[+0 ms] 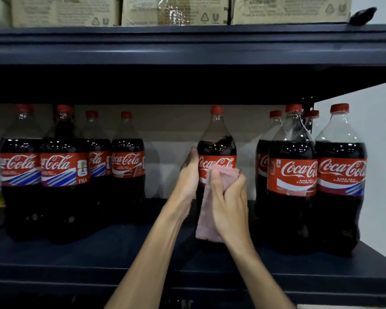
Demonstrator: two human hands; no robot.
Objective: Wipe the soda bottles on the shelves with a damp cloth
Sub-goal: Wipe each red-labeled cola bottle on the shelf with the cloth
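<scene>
"Soda bottle [217, 150] at mid-shelf, upright and alone between two clusters: who had it?"

"Both hands. The left hand [188, 172] curled round its left side at label height, steadying it. The right hand [228, 197] clutched a bunched pink cloth [205, 224] and pressed it against the lower label."

"How much of the job was done?"

"Hard to say. That one looked mid-wipe. Nothing showed whether the left cluster [64, 170] or the right cluster [292, 175] had been wiped, so most of the row probably remained."

"And the setting?"

"A dark blue shelf [98, 253], dimly lit, sat under another shelf board [187, 45] carrying brown paper packs [174, 10]. A pale wall [377, 108] showed behind and at right."
</scene>
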